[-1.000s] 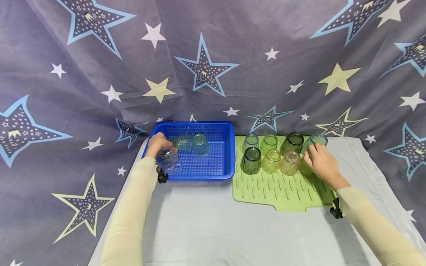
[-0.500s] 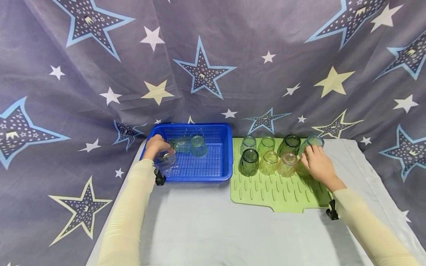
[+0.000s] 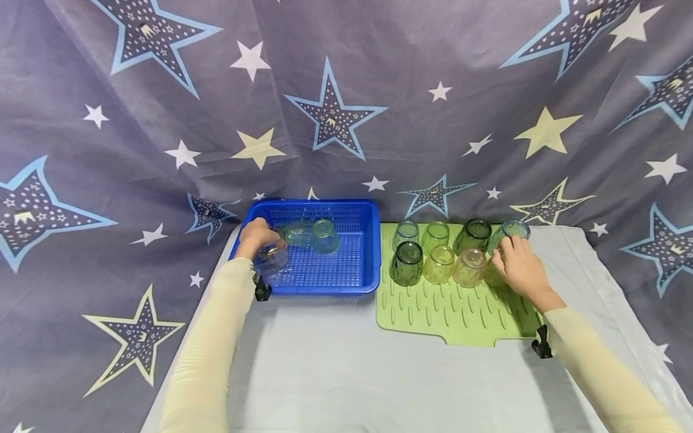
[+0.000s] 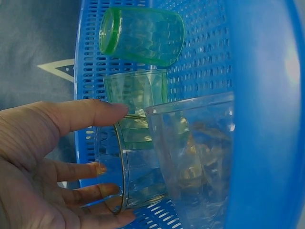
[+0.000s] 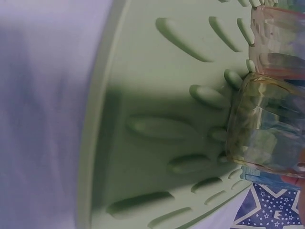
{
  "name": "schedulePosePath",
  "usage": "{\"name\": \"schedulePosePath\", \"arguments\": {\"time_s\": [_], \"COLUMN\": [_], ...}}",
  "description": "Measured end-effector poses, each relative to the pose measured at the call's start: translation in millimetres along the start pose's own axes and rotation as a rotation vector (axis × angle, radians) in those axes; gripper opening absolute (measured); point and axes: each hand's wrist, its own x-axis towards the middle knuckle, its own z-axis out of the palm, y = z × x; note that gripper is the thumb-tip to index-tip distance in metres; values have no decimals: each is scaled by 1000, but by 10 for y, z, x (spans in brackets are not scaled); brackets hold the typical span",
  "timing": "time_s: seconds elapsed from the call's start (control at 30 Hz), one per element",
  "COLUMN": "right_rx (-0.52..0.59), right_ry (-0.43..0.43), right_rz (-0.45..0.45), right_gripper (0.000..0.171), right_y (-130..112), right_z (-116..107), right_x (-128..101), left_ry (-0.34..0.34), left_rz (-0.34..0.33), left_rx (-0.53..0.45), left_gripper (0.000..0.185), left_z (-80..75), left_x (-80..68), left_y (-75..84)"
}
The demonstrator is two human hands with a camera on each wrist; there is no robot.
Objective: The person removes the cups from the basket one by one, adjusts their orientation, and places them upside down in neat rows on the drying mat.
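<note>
Inside the blue plastic basket (image 3: 373, 279), my left hand (image 3: 258, 237) grips a clear drinking glass (image 4: 143, 174) by its thin gold-toned rim, thumb on one side and fingers on the other. A second clear glass (image 4: 190, 152) stands close beside it. Two green-tinted glasses, one pale (image 4: 136, 88) and one brighter (image 4: 143, 36), are farther along the basket. On the green drying mat (image 3: 460, 319), my right hand (image 3: 522, 267) holds an upside-down amber glass (image 5: 267, 124) at the front row's right end. Most of that hand is outside the right wrist view.
Upside-down glasses fill two rows on the mat, including a dark one (image 3: 407, 264), a yellow one (image 3: 439, 264), a pink one (image 3: 470, 267) and a blue one (image 3: 514, 228) at back right. A star-patterned curtain (image 3: 411, 138) hangs behind the pale tabletop (image 3: 368, 367).
</note>
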Motion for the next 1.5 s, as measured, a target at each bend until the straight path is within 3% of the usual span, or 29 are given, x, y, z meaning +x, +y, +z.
{"name": "schedulePosePath", "arguments": {"time_s": [0.3, 0.6, 0.87, 0.93, 1.0, 1.07, 1.5], "right_rx": [4, 4, 6, 10, 12, 13, 13], "right_ry": [-13, -22, -11, -10, -12, -15, -7], "right_rz": [18, 25, 25, 25, 25, 24, 20], "right_gripper": [15, 14, 15, 15, 15, 15, 14], "right_y": [-13, 0, -8, -1, 7, 5, -11], "right_z": [-10, -10, -2, 2, 3, 3, -7], "right_x": [3, 6, -3, -4, -5, 0, -5], "left_ry": [42, 82, 47, 36, 30, 28, 44], "left_rz": [5, -1, 9, 6, -3, -9, 30], "left_rx": [30, -10, -125, -159, -181, -191, -215], "left_gripper": [48, 46, 50, 67, 67, 79, 79], "left_z": [72, 67, 33, 15, 1, -6, -87], "left_x": [7, 30, 13, -13, -24, -46, -94], "left_y": [9, -54, -107, -112, -104, -108, -53]}}
